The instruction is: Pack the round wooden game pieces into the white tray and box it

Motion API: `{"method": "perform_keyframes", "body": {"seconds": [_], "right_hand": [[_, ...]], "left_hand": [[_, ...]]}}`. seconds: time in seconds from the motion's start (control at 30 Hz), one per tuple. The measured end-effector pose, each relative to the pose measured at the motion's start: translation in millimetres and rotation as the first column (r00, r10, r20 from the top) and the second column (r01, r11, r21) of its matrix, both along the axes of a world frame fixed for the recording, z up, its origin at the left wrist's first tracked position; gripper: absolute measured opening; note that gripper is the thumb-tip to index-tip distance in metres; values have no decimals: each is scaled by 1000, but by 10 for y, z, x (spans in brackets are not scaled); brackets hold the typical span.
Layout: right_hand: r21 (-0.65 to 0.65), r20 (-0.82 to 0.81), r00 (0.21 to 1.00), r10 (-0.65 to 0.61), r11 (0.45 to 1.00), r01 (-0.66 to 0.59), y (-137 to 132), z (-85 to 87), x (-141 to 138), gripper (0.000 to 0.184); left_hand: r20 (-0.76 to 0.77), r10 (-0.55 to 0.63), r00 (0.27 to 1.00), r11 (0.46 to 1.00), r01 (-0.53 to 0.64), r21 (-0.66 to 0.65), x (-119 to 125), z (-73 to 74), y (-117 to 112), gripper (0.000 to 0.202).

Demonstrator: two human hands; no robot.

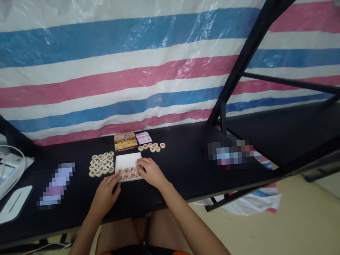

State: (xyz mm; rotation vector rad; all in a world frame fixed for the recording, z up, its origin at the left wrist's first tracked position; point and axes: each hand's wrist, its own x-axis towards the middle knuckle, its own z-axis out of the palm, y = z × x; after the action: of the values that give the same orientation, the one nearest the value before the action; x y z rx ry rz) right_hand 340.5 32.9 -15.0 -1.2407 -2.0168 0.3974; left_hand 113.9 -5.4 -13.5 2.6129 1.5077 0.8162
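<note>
A shallow white tray lies on the black table, with two rows of red-marked Chinese chess pieces along its near side. My left hand rests at the tray's near left corner, fingers stretched towards the pieces and thumb apart. Over the right edge, my right hand has its fingers curled together at the end of the rows; whatever they pinch is hidden. To the left of the tray, dark-marked pieces sit in a block of rows. More red-marked pieces lie loose at the back right.
Behind the tray are a brown and yellow box and a printed paper. A white flat device and cables lie at the left. Blurred items sit on both sides. A black frame post rises at the right.
</note>
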Motion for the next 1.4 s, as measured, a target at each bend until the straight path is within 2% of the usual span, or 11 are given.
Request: {"method": "perform_keyframes", "body": {"seconds": [0.17,0.3,0.53,0.77,1.0,1.1,1.17,1.3,1.4], "right_hand": [[-4,-30,1000,6,1000,-6,-6,21,3,12],[2,13,1000,-3,1000,3,-33,50,7,12],[16,-26,999,22,1000,-22,-32,27,19,12],[10,-35,999,24,1000,-24,11,-8,9,11],[-44,-175,985,-5,999,-3,43,-13,2,15],[-60,-205,976,-74,996,63,65,-45,19,17],[-38,-169,974,-152,988,147,86,-68,61,19],[62,11,936,-351,935,350,134,-35,242,26],[55,205,884,-419,907,418,168,54,384,33]], "left_hand": [[-63,0,998,999,2,37,2,-21,2,26],[-90,3,996,997,4,71,24,-39,17,25],[-144,50,988,997,-41,63,117,20,-3,24],[-104,14,994,999,-10,38,66,17,-24,28],[-102,35,994,999,-32,28,65,29,-38,27],[-127,50,991,998,-46,35,68,20,-45,31],[-133,51,990,998,-47,36,66,5,-44,32],[-124,29,992,999,-24,48,62,-14,-43,30],[-94,27,995,999,-23,50,64,-4,-49,28]]}}
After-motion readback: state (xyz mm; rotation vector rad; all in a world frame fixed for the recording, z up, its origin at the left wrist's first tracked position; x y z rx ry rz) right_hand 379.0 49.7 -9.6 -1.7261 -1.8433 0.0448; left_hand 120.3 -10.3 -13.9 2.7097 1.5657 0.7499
